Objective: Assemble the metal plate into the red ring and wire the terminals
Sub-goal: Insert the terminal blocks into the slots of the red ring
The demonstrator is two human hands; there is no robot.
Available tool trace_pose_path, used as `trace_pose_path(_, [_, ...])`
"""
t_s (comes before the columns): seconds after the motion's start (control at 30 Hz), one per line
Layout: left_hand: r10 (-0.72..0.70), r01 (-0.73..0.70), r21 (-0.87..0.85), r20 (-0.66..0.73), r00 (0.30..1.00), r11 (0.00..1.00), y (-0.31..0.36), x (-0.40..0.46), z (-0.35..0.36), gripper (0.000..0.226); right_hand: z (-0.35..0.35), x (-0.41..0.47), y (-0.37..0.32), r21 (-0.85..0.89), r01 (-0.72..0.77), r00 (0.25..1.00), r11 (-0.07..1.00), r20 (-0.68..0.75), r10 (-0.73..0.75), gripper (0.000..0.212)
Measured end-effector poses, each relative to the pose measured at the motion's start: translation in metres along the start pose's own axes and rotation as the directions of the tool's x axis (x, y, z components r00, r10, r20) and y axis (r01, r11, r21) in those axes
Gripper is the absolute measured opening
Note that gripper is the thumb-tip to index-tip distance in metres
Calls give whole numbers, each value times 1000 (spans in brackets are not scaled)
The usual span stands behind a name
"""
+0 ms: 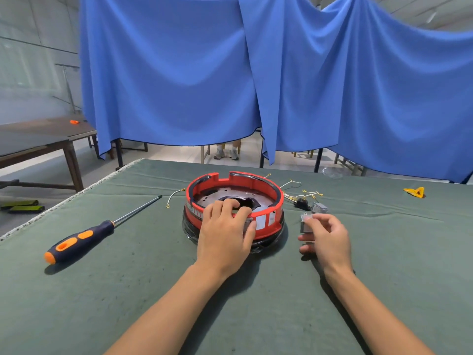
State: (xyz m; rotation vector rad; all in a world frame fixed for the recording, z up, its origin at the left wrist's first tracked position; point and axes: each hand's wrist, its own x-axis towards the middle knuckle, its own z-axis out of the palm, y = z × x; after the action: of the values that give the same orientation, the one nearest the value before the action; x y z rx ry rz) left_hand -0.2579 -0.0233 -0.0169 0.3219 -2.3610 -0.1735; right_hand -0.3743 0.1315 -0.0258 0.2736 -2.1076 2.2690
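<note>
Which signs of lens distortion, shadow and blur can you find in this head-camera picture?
Head view: the wide lens bows the blue curtain and the table edge; soft shadows fall to the right of the forearms and under the screwdriver; the small metal part in the right hand is slightly blurred.
</note>
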Motion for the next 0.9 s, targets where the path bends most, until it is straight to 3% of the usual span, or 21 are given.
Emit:
trace_pose_path(0.13, [20,-18,-25,51,998,1000,-7,-4,-4,37,10,-33,-15,164,-94,992,982,98,78,6])
trace_pose_path(0.3, [76,-66,-135,70,995,989,-10,-8,-9,48,17,-66,-20,234,-212,958,949,240,155,9])
trace_pose_path(0.63, [71,-63,-236,24,997,970,-11,-6,-1,48,30,-64,-18,211,-207,946,955,292,140,15])
trace_pose_path(0.9, [41,-47,-292,-25,999,955,-4,-8,1,46,36,-63,-14,247,-196,963,949,231,139,19])
